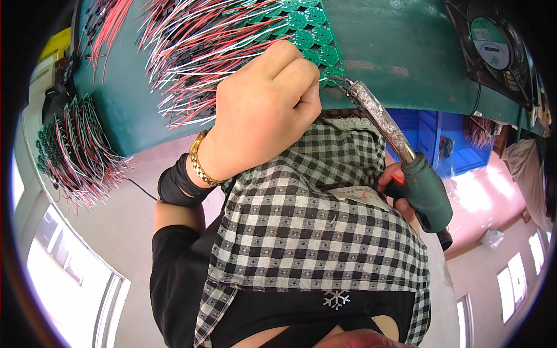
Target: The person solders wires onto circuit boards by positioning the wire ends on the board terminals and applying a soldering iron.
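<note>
My left hand (268,107) is closed, with its fingertips turned down at the near edge of a panel of round green circuit boards (316,36). What it pinches, if anything, is hidden behind the knuckles. My right hand (393,184) grips a soldering gun (428,194) by its dark green handle, a finger beside the red trigger. The gun's scorched metal barrel points up and left, and its tip meets the panel's near right corner, just right of my left hand. Red, white and black wires (203,64) fan out leftward from the boards.
A black fan (493,49) stands at the table's far right. Blue bins (426,136) sit below the green table (394,35) on the right, near a bundle of wires (480,132). To the left hangs another stack of wired boards (78,148). Checked cloth (313,232) covers my lap.
</note>
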`<state>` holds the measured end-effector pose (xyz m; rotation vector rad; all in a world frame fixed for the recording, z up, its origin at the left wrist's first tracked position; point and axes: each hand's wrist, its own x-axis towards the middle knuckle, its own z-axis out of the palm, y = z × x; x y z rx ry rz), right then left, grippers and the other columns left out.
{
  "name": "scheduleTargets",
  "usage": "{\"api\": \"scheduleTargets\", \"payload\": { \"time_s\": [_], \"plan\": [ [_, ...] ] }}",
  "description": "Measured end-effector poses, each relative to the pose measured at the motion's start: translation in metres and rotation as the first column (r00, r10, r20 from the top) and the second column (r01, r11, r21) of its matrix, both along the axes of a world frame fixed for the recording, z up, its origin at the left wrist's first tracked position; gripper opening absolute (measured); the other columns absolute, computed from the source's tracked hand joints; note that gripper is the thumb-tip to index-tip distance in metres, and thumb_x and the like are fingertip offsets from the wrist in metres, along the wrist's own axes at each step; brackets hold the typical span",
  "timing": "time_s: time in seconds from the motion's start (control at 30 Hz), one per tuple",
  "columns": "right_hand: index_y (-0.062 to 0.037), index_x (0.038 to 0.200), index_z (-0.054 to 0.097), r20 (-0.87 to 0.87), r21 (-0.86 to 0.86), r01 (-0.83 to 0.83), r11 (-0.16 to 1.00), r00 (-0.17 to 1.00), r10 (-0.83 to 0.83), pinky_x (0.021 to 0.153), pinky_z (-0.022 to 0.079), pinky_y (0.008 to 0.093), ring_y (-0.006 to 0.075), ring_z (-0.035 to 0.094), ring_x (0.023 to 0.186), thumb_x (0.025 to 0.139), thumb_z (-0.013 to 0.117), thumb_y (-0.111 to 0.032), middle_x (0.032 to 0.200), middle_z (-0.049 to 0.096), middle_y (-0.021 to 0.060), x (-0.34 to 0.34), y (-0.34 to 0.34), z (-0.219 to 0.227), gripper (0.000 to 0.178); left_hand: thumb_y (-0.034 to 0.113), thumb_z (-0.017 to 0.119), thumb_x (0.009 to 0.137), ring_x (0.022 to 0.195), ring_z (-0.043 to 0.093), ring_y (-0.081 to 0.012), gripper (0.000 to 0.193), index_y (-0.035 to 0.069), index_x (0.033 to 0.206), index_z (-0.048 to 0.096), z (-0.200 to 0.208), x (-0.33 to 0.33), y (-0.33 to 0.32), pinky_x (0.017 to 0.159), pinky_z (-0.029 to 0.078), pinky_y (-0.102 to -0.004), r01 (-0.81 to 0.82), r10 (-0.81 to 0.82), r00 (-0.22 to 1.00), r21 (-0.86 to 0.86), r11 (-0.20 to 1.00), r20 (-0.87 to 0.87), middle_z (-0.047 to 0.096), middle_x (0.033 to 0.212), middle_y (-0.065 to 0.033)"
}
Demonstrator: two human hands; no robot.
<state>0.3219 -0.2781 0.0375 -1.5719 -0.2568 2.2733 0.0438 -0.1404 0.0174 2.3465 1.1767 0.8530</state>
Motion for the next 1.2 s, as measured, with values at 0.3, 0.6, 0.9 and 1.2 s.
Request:
{"api": "scheduleTargets", "payload": {
  "time_s": [0.3, 0.6, 0.9, 1.2],
  "plan": [
    [-0.0005, 0.115, 0.058, 0.166, 0.455, -0.043, 0.889, 0.985, -0.038, 0.079, 0.05, 0.0251, 0.0138, 0.06, 0.088, 0.079, 0.069, -0.022, 0.1, 0.063, 0.0072, -0.02, -0.01, -0.005, 0.043, -0.005, 0.068, 0.065, 0.057, 0.054, -0.0154, 0.017, 0.006, 0.074, 0.057, 0.003, 0.0, 0.0, 0.045, 0.043, -0.0253, 0.011, -0.012, 0.999, -0.008, 1.0, -0.046, 0.055, 0.075, -0.0027],
    [-0.0001, 0.102, 0.061, 0.314, 0.032, -0.09, 0.995, 0.946, 0.075, 0.075, 0.048, 0.0255, 0.0147, 0.059, 0.083, 0.08, 0.066, -0.023, 0.091, 0.061, 0.0062, -0.019, 0.025, 0.017, 0.032, -0.005, 0.067, 0.064, 0.058, 0.054, -0.0152, 0.019, 0.006, 0.074, 0.056, 0.0, -0.004, 0.003, 0.046, 0.043, -0.0253, 0.008, -0.009, 0.999, -0.018, 1.0, -0.049, 0.055, 0.075, -0.0027],
    [-0.0008, 0.109, 0.054, 0.241, 0.689, -0.137, 0.712, 0.97, -0.046, 0.079, 0.045, 0.0243, 0.0151, 0.057, 0.089, 0.087, 0.057, -0.013, 0.097, 0.059, 0.0074, -0.027, 0.002, 0.002, 0.026, -0.005, 0.068, 0.064, 0.063, 0.058, -0.0211, 0.018, 0.007, 0.075, 0.059, 0.006, -0.011, 0.0, 0.052, 0.048, -0.03, -0.021, 0.021, 0.998, 0.002, 1.0, -0.065, 0.056, 0.076, -0.0051],
    [0.0019, 0.126, 0.043, 0.268, 0.736, -0.072, 0.674, 0.944, -0.192, 0.074, 0.048, 0.033, 0.0223, 0.058, 0.083, 0.086, 0.069, -0.033, 0.097, 0.056, 0.0163, -0.041, 0.007, 0.014, 0.059, -0.001, 0.061, 0.062, 0.073, 0.061, -0.0261, 0.021, 0.006, 0.082, 0.06, 0.026, -0.055, 0.01, 0.062, 0.051, -0.035, -0.089, 0.07, 0.993, 0.225, 0.97, 0.093, 0.059, 0.084, -0.0077]
  ]
}}
